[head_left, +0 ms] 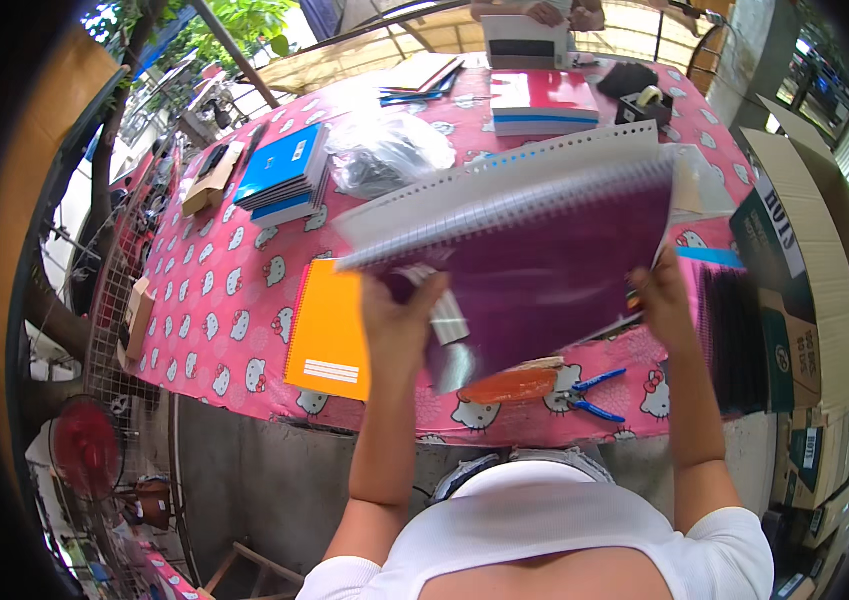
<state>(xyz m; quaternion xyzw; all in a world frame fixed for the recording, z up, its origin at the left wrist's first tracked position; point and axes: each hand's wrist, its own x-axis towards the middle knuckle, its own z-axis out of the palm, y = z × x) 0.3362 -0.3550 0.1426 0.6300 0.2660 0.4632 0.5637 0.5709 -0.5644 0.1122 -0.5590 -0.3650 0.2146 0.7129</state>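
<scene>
Above the table I hold up a purple notebook point(565, 265) between both hands, tilted with its right side higher. White sheets with a row of punched holes point(505, 190) stand out behind its top edge, where a spiral seems to run. My left hand point(400, 315) grips the lower left part, thumb over the cover. My right hand point(661, 298) pinches the right edge. Beneath lie blue-handled pliers point(597, 395) and an orange object point(510, 385) partly hidden by the notebook. A yellow spiral notebook point(328, 335) lies next to my left forearm.
Blue notebooks point(285, 165) are stacked at the left, beside a clear plastic bag point(390, 155). Red-covered notebooks point(545, 95) and a tape dispenser point(648, 105) stand farther back. Black spiral coils point(735, 335) lie at right, near a cardboard box point(805, 250). Another person's hands point(565, 15) hold a notebook opposite.
</scene>
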